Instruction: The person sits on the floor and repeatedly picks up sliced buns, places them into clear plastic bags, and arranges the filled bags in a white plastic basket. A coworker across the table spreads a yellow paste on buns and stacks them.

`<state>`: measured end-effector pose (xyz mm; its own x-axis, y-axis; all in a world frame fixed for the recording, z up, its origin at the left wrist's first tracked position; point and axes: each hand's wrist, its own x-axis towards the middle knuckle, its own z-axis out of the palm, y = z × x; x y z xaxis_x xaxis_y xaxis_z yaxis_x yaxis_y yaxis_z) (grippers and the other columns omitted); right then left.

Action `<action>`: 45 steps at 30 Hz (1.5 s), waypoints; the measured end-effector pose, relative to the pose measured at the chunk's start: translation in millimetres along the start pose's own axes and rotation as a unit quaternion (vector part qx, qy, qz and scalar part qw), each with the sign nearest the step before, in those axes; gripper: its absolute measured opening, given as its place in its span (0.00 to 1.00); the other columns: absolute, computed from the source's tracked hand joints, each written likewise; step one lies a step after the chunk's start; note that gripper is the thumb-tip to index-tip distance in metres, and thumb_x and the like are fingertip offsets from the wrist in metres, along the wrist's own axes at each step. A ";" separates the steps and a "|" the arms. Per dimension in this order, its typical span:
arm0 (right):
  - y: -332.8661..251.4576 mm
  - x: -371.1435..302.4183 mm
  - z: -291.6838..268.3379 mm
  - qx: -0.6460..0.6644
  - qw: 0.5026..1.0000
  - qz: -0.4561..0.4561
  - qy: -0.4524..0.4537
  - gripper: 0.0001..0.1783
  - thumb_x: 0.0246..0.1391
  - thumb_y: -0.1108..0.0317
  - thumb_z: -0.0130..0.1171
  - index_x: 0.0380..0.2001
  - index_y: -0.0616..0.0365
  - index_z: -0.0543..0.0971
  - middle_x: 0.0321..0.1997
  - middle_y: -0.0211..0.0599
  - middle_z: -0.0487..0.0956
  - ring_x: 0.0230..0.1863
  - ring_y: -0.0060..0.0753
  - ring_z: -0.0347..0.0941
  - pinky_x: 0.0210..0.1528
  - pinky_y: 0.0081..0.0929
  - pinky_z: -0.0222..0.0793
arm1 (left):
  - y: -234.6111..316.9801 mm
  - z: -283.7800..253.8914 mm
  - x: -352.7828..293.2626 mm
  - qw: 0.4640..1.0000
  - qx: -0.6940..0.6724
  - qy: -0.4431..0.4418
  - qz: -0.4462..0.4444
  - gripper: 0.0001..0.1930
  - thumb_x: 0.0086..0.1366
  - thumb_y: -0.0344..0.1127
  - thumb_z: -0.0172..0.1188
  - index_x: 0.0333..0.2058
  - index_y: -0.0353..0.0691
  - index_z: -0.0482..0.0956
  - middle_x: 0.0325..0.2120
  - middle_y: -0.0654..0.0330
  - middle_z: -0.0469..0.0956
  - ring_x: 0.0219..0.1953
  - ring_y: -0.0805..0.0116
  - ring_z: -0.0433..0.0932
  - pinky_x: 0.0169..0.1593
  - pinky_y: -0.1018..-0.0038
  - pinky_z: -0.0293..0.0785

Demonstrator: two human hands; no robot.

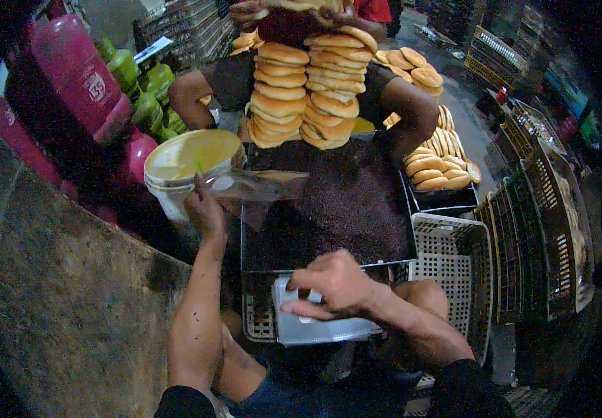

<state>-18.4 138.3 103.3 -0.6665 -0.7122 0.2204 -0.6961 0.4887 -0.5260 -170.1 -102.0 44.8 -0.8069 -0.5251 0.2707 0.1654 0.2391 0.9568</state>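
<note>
My left hand (207, 209) is closed on the edge of a clear plastic bag (266, 184), which stretches right over the corner of a dark tray. A small green piece (200, 167) shows at my fingertips. My right hand (336, 282) hovers above a stack of clear plastic bags (336, 331) near my lap, its thumb apart from the curled fingers and nothing visible between them. Dark brown granules (356, 202) fill the tray (325, 267) in front of me. At its far edge rise two tall stacks of flat round buns (276, 90).
Across the tray sits another person (412, 104) with raised hands. A cream bucket (193, 157) stands at left beside pink and green gas cylinders (78, 76). On the right are a black box of buns (437, 198), a pale plastic crate (447, 223) and stacked crates (524, 244).
</note>
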 end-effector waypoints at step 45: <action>222.5 -209.7 -31.0 0.355 0.732 0.549 0.194 0.16 0.60 0.55 0.58 0.39 0.58 0.76 0.24 0.33 0.78 0.14 0.28 0.72 0.10 0.22 0.63 | -0.8 -40.7 8.8 0.902 0.285 -0.315 0.076 0.30 0.66 0.60 0.50 0.34 0.33 0.82 0.24 0.43 0.78 0.32 0.55 0.78 0.41 0.61 0.71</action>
<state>-41.8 412.0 -34.5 -0.8416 0.1777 -0.5100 0.5370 0.1759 -0.8250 -154.3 -140.1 50.7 -0.9912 0.0753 0.1086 0.1284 0.7440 0.6557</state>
